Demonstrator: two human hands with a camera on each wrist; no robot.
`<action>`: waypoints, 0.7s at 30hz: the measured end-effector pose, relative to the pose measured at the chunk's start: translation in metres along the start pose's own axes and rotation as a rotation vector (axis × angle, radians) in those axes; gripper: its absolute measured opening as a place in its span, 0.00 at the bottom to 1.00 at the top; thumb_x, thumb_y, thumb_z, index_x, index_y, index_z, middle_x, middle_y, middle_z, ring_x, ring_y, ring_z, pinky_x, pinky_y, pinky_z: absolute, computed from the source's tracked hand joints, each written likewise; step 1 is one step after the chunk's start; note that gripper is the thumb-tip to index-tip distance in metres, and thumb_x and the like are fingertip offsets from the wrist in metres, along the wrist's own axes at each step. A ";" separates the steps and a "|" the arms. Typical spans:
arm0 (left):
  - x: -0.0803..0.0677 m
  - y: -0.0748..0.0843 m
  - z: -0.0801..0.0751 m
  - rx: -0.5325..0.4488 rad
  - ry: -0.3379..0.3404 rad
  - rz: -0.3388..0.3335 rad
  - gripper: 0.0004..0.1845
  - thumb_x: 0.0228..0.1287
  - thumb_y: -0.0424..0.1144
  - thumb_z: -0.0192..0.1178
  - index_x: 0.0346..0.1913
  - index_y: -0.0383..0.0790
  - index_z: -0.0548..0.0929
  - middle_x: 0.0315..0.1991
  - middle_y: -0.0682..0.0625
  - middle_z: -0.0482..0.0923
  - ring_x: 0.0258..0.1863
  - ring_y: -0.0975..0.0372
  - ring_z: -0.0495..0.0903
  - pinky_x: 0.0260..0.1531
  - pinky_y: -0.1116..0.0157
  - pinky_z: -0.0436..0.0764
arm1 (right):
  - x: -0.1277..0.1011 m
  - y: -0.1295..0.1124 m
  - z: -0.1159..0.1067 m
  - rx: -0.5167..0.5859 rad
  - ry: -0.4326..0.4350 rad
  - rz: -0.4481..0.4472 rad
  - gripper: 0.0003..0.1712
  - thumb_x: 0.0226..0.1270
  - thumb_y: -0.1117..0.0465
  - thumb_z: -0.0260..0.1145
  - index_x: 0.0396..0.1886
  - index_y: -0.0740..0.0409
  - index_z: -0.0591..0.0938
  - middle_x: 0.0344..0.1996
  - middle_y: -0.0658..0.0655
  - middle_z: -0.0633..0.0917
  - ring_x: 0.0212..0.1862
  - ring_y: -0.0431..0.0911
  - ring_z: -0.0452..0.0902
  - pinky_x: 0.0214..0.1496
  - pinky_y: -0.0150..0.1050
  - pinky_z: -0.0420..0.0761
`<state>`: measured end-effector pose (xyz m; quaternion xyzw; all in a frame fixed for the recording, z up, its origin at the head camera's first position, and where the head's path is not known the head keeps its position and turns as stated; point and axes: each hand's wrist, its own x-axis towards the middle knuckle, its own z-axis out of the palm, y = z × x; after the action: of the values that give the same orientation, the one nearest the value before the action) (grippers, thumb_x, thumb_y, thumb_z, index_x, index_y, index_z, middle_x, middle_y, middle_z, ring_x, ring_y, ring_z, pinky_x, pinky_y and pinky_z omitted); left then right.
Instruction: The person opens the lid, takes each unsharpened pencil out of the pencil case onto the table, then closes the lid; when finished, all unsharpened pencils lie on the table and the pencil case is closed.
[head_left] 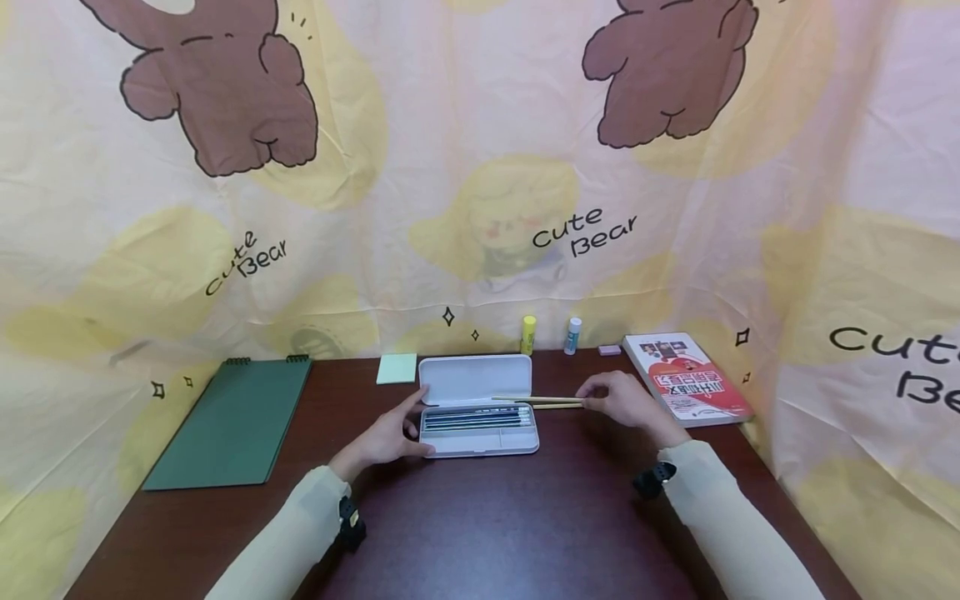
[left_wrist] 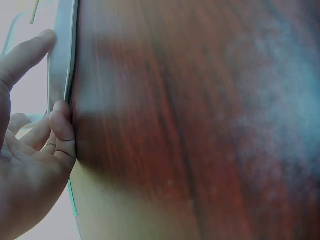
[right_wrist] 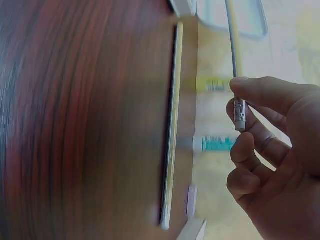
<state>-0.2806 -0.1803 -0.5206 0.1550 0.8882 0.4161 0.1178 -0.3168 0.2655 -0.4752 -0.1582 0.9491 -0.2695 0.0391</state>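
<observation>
Pencil [right_wrist: 234,45] is pinched at its eraser end by the right hand [head_left: 626,400], raised just over the open pencil case [head_left: 477,406] on the table [head_left: 487,517]; the case's left edge is braced by the left hand [head_left: 390,435], fingers resting against it; a second pencil [right_wrist: 171,125] is left lying on the table beside the case

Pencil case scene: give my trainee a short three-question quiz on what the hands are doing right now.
1. True or false: the pencil case lies open on the table.
2. Which hand pinches a yellow pencil? A) left hand B) right hand
3. Fill in: the left hand rests against the case's ____ end.

Key: 1 true. 2 B; a second pencil lies on the table beside it. 3 left; the case already holds dark pencils.
</observation>
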 end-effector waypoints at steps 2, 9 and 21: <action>0.000 0.001 -0.001 0.000 -0.001 -0.003 0.60 0.48 0.45 0.79 0.80 0.60 0.50 0.65 0.46 0.73 0.37 0.60 0.75 0.31 0.64 0.80 | -0.003 0.008 -0.005 -0.004 0.012 0.006 0.05 0.66 0.57 0.70 0.39 0.43 0.89 0.35 0.46 0.87 0.40 0.46 0.76 0.44 0.40 0.73; -0.001 0.001 -0.001 -0.008 0.000 -0.014 0.60 0.48 0.45 0.80 0.80 0.60 0.50 0.65 0.46 0.73 0.37 0.59 0.75 0.31 0.64 0.80 | -0.013 0.035 -0.018 0.072 -0.021 0.099 0.06 0.67 0.58 0.69 0.42 0.47 0.88 0.39 0.51 0.87 0.42 0.48 0.76 0.45 0.41 0.76; -0.001 0.001 -0.001 0.004 0.000 -0.015 0.60 0.48 0.45 0.80 0.80 0.59 0.50 0.65 0.46 0.73 0.38 0.60 0.75 0.32 0.64 0.79 | -0.023 0.065 -0.019 0.067 -0.055 0.153 0.08 0.66 0.59 0.70 0.44 0.49 0.88 0.39 0.52 0.87 0.44 0.49 0.75 0.48 0.45 0.75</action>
<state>-0.2799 -0.1803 -0.5193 0.1484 0.8902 0.4134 0.1207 -0.3166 0.3347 -0.4937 -0.0914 0.9474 -0.2930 0.0911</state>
